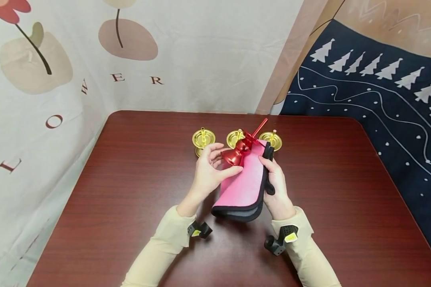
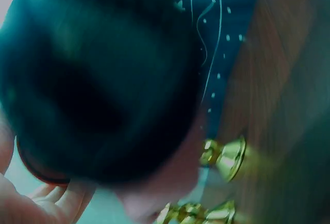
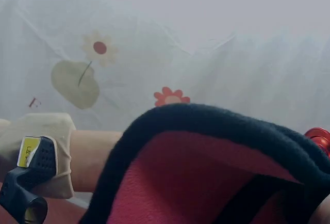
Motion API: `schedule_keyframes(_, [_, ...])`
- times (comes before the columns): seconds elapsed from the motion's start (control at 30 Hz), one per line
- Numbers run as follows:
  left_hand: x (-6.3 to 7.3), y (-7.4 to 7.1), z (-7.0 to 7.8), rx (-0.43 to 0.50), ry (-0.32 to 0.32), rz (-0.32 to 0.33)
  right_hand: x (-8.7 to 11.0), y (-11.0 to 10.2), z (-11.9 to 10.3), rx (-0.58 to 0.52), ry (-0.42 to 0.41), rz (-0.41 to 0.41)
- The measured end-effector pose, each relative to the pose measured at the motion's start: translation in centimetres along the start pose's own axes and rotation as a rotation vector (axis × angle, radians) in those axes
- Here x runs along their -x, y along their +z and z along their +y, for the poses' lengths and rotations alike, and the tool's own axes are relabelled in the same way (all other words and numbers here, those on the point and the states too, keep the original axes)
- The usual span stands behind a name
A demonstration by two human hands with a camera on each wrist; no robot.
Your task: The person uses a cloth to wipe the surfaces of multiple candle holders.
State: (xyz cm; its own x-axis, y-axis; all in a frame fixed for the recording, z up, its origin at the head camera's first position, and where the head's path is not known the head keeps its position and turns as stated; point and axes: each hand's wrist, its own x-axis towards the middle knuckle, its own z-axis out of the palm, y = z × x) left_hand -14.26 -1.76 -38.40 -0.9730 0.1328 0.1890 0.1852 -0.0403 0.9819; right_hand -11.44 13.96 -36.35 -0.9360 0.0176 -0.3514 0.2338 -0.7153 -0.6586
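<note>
A shiny red candlestick (image 1: 241,148), with a bell-shaped base and a thin rod at its top, lies tilted over a folded pink cloth (image 1: 244,183) with black edging. My left hand (image 1: 207,171) holds the candlestick by its base, fingers curved behind it and thumb near the rim. On the other side my right hand (image 1: 277,185) grips the cloth by its edge, thumb on top and fingers hidden behind. In the left wrist view a large dark blurred shape covers much of the picture. The cloth (image 3: 165,177) fills the lower right wrist view.
Just beyond my hands stand three brass candlesticks: a left one (image 1: 203,138), a middle one (image 1: 234,138) partly hidden, and a right one (image 1: 271,140). They are near the far edge of the brown table (image 1: 147,159). Printed cloths hang behind.
</note>
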Motion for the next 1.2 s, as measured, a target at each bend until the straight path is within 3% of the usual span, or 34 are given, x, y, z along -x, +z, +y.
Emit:
schedule_keyframes(0.07, [0.1,0.5,0.0,0.092,-0.049,0.061,0.0,0.1,0.3,0.023,-0.042,0.024])
schedule_keyframes(0.17, [0.2,1.0,0.0,0.183,-0.049,0.120,0.2,0.3,0.8,0.067,-0.101,0.071])
schedule_keyframes(0.3, [0.2,1.4,0.0,0.172,0.016,0.165,0.4,0.6,1.6,0.111,-0.160,0.130])
schedule_keyframes(0.4, [0.1,1.4,-0.1,0.130,0.053,0.194,0.8,0.6,2.2,0.177,-0.254,0.135])
schedule_keyframes(0.47, [0.0,1.3,-0.2,0.127,0.063,0.212,1.1,0.5,2.4,0.249,-0.376,0.107])
schedule_keyframes(0.53, [-0.1,1.3,-0.3,0.146,0.059,0.228,1.3,0.3,2.5,0.359,-0.556,0.061])
schedule_keyframes(0.67, [0.0,1.2,-0.4,0.214,-0.001,0.247,1.3,0.0,1.9,0.628,-0.950,-0.041])
schedule_keyframes(0.73, [0.1,1.2,-0.5,0.252,-0.045,0.243,1.0,-0.1,1.6,0.731,-1.063,-0.106])
schedule_keyframes(0.9, [0.3,1.2,-0.1,0.331,-0.134,0.221,0.3,-0.3,1.2,0.827,-1.125,-0.266])
schedule_keyframes(1.2, [0.5,0.6,1.1,0.460,-0.180,0.197,-0.4,-1.3,1.4,0.841,-1.247,-0.291])
